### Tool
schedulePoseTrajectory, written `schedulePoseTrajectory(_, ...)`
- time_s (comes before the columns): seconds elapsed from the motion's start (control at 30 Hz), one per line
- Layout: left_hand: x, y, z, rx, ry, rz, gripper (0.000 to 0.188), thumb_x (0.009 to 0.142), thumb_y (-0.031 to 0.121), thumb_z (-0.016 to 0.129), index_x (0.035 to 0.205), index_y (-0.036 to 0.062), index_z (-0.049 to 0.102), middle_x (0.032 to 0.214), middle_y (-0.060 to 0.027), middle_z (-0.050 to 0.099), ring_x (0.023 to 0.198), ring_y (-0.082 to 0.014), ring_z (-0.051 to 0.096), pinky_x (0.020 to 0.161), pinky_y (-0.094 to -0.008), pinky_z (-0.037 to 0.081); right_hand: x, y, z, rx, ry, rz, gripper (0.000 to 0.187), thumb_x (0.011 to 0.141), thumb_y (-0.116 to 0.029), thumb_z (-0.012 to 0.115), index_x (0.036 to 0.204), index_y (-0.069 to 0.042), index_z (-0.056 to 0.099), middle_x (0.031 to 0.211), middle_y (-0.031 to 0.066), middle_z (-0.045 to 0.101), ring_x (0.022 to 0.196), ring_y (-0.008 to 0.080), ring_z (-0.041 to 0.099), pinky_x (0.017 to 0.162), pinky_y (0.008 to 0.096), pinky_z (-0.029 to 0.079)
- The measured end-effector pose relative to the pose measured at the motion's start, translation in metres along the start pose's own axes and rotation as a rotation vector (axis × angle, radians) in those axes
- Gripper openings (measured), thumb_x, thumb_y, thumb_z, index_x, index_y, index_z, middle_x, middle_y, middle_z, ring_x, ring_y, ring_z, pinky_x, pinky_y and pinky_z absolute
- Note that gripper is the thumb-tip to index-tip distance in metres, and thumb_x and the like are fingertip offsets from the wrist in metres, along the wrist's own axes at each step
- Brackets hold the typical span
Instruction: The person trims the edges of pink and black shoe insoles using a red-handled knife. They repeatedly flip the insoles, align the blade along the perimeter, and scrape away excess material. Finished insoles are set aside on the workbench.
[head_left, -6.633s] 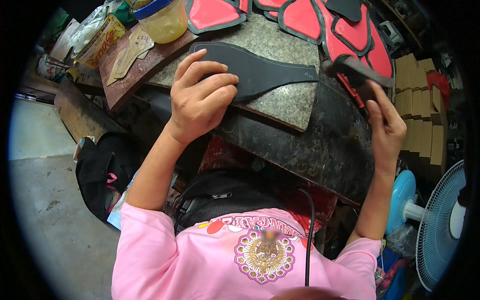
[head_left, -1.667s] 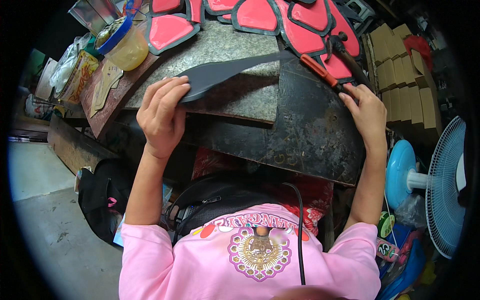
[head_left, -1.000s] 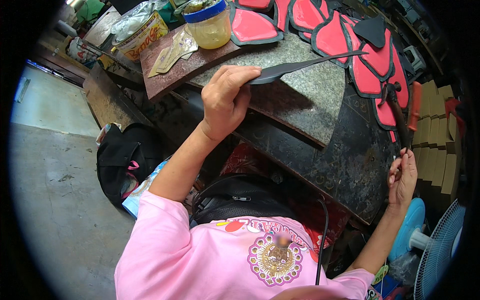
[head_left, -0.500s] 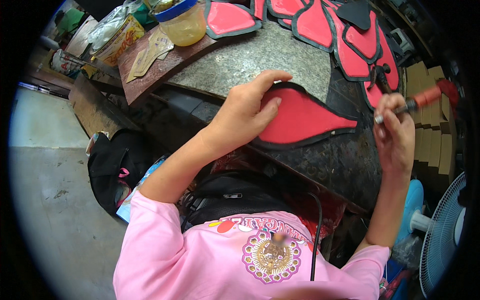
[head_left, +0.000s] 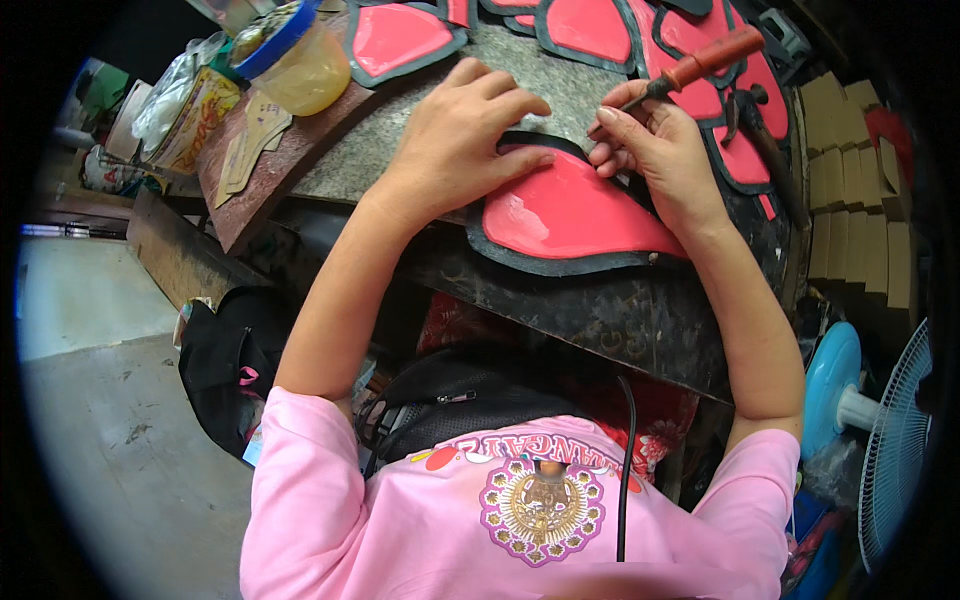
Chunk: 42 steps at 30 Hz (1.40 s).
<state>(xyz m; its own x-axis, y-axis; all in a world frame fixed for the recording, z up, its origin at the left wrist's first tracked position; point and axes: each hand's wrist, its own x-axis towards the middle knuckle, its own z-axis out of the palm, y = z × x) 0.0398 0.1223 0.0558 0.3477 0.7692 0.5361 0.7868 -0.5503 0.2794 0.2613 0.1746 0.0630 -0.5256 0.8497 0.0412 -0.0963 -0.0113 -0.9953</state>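
A red panel with a black border [head_left: 580, 215], wide at the left and tapering to the right, lies at the near edge of the dark table. At its far left my left hand [head_left: 450, 140] holds it, thumb pressed on the red face and index finger curved above the far border. My right hand [head_left: 655, 150] is closed on a red-handled tool like a screwdriver [head_left: 705, 62], its handle pointing up to the right. The tool's tip is mostly hidden by my fingers, close to the panel's far border. Beside my right hand rests a hammer [head_left: 765, 140].
More red panels with black borders [head_left: 590, 30] lie along the far side. A grey stone slab [head_left: 355, 150] covers part of the table. On a brown board at left stand a blue-rimmed tub [head_left: 310, 75] and flat tan pieces [head_left: 255, 150]. Stacked cardboard [head_left: 850, 190] and fans [head_left: 895, 450] are right.
My right hand has brought the red-handled tool leftward to the panel's far border. The panel has turned slightly, and its narrow end is now partly behind my right wrist.
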Motion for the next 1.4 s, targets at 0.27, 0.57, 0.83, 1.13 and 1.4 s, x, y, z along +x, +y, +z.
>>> schedulePoseTrajectory(0.27,0.002,0.003,-0.003,0.15,0.189,0.013,0.029,0.074,0.018,0.08,0.101,0.0098,0.07,0.1,-0.0058,0.066,0.099,-0.0281,0.059,0.085,-0.0385,0.05,-0.001,0.004,-0.02,-0.087,0.019,0.034,0.016,0.094,-0.016,0.069,0.1,-0.005,0.059,0.086,0.0044,0.062,0.071,0.0116,0.065,0.06,0.0246,0.055)
schedulePoseTrajectory(0.57,0.012,0.081,0.02,0.02,-0.142,0.296,0.022,0.075,0.017,0.073,0.095,0.0104,0.066,0.09,-0.0042,0.059,0.084,-0.0227,0.063,0.064,-0.0352,0.053,0.01,0.008,-0.039,-0.051,0.135,-0.015,0.015,0.091,-0.016,0.073,0.094,-0.007,0.062,0.082,0.0022,0.064,0.067,0.01,0.063,0.056,0.0229,0.051)
schedulePoseTrajectory(0.83,0.014,0.088,0.029,-0.051,-0.135,0.267,0.015,0.074,0.011,0.068,0.083,0.0085,0.057,0.083,-0.006,0.054,0.079,-0.0241,0.06,0.065,-0.0352,0.051,0.004,-0.005,-0.028,-0.005,0.121,-0.086,0.017,0.091,-0.015,0.072,0.098,-0.005,0.06,0.085,0.004,0.064,0.069,0.0112,0.065,0.059,0.0233,0.053)
schedulePoseTrajectory(1.13,-0.004,0.086,-0.001,-0.426,-0.295,0.421,0.04,0.084,0.047,0.068,0.081,0.0083,0.06,0.1,-0.0072,0.063,0.088,-0.0292,0.059,0.071,-0.039,0.053,0.001,-0.005,-0.021,0.046,0.045,-0.122,0.014,0.096,-0.015,0.064,0.1,-0.003,0.058,0.094,0.0083,0.065,0.084,0.016,0.067,0.078,0.0302,0.058)
schedulePoseTrajectory(1.4,0.008,0.013,0.001,0.06,0.07,0.095,0.033,0.078,0.029,0.077,0.106,0.014,0.07,0.116,-0.0072,0.063,0.115,-0.031,0.053,0.093,-0.0421,0.048,-0.007,0.001,-0.006,-0.117,0.048,-0.131,0.015,0.095,-0.014,0.065,0.101,-0.003,0.056,0.084,0.0072,0.064,0.069,0.0128,0.065,0.058,0.0236,0.053)
